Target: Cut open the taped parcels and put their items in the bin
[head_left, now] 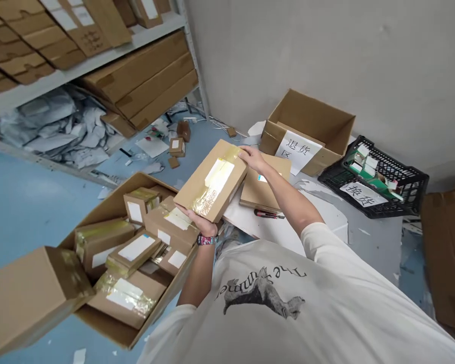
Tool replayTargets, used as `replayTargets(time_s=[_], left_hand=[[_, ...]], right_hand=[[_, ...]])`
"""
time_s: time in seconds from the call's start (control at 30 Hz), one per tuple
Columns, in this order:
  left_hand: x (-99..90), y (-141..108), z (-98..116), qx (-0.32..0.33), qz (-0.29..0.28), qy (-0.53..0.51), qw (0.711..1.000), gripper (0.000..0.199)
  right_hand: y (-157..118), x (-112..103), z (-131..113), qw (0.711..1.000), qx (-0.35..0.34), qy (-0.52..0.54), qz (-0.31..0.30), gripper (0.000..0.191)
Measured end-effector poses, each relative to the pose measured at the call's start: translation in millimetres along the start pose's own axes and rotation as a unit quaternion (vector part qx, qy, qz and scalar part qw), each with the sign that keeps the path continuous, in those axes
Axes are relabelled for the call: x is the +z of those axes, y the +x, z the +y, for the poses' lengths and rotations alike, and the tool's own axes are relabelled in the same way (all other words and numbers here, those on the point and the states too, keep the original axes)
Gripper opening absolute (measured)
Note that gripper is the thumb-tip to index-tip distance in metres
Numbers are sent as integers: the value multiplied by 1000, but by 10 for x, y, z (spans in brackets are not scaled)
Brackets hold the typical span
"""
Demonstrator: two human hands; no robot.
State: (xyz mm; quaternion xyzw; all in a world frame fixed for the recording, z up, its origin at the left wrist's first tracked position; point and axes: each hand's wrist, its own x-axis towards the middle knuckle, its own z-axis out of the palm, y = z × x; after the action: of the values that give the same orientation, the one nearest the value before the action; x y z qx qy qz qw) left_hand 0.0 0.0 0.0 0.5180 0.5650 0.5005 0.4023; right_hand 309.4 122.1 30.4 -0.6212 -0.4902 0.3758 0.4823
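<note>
**Two-handed hold left a taped parcel [211, 181] tilted beside a packed carton [116, 197]**

From the head view, the left hand [199, 221] cupped the parcel's near edge from below, while the right hand [252, 157] gripped its far corner, so the parcel sat tilted between them, near the carton's rim. The hold was narrow, and the glossy tape could have let the parcel slip if either hand eased. A slip might have dropped it into the carton, or toward the utility knife [269, 214] lying by a flat parcel [263, 187] on a white board [284, 227].

Matt cardboard parcel [189, 184], glossy plastic tape [203, 201]
</note>
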Motion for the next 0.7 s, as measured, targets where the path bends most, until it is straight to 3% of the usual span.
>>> replayTargets(time_s=[0.1,0.27,0.33,0.4,0.47,0.6,0.7], left_hand=[[63,16,-214,1,51,-10,999,84],[-58,146,-476,0,34,79,996,91],[-90,225,-524,-14,27,138,990,87],[-74,274,-545,-29,12,134,991,82],[-25,276,-546,-42,-6,76,996,82],[20,193,-509,-63,-38,33,997,90],[-50,137,-448,-80,-81,29,993,91]], right_hand=[[17,12,266,999,43,-2,29,51],[-57,-101,626,993,88,-72,39,56],[-87,-213,702,989,85,-122,20,58],[-79,-362,746,979,70,-189,-7,60],[-28,-535,780,956,75,-283,4,63],[51,-843,913,885,194,-419,64,70],[-97,-968,1097,870,222,-436,62,69]])
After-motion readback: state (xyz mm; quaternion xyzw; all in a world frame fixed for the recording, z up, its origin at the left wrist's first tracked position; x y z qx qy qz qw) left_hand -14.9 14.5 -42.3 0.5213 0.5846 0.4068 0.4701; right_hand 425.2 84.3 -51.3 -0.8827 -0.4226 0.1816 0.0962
